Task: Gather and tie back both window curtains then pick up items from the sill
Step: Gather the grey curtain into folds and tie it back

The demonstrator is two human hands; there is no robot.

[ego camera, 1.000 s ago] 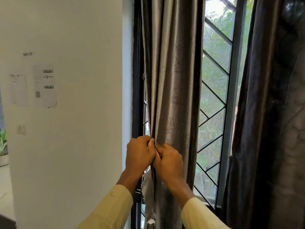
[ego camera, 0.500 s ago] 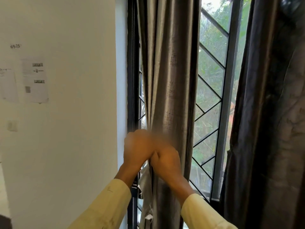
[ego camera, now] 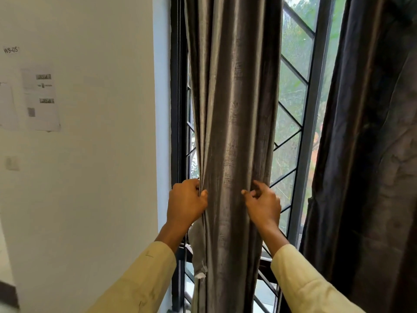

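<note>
Wall (ego camera: 90, 199), white, fills the left half of the view. Dark curtain (ego camera: 365, 154) hangs loose at the right edge. Grey curtain (ego camera: 234, 109) hangs bunched into 1 column in front of the window grille (ego camera: 291, 123), beside the black frame (ego camera: 178, 109). Left hand (ego camera: 186, 204) grips the column's left edge, fingers curled round the folds. Right hand (ego camera: 264, 204) sits at the column's right side, fingers half curled; whether it holds fabric cannot be told. Printed sheet (ego camera: 40, 100) hangs on the wall, well left of the hands.
</note>
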